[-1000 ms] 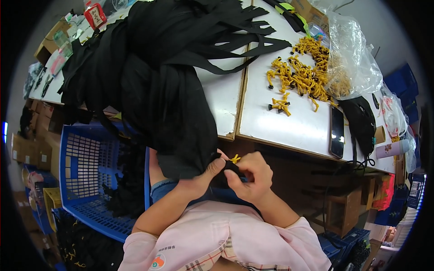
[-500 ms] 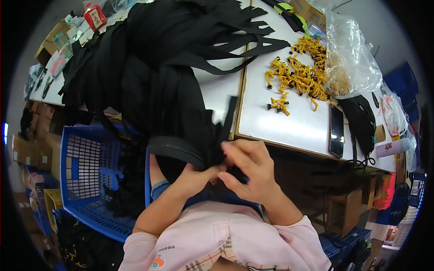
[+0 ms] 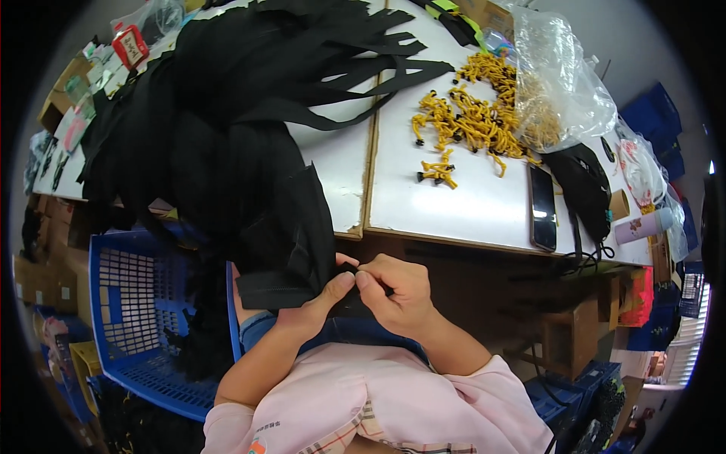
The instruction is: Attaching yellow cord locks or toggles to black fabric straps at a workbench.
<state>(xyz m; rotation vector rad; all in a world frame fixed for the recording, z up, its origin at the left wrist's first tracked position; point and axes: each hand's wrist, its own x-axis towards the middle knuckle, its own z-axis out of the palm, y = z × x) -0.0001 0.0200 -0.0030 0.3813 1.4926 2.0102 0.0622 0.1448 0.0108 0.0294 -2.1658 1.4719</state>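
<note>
The hands are meeting in front of the lap, thumb tips nearly touching. The left hand [image 3: 324, 301] is pinching a black strip [image 3: 346, 268] between thumb and finger, and the right hand [image 3: 399, 293] is pinching at the same spot from the other side, fingers curling inward. Only a short piece of the strip is showing between them, running roughly left to right; the fingers are hiding the rest, so its full direction cannot be told.

Just left of the hands, a thick bundle of black strips [image 3: 291, 234] is hanging over the counter [image 3: 461, 213] edge, its long axis slanting from the far left of the counter down toward the lap. At its lower end one flat band is lying crosswise, its blunt end pointing left. On the counter, other strip ends are fanning out toward the right.

Farther right, yellow cords with black ends [image 3: 484, 129] are lying in a loose pile, pointing every way, a small cluster sitting nearer the person. A clear plastic bag [image 3: 567, 91] is resting against the pile. A phone [image 3: 542, 208] is lying lengthwise away from the person, with a black pouch [image 3: 581, 181] beside it and a pale tumbler [image 3: 639, 226] beyond. Below, left of the lap, a blue basket [image 3: 159, 396] is holding dark material.
</note>
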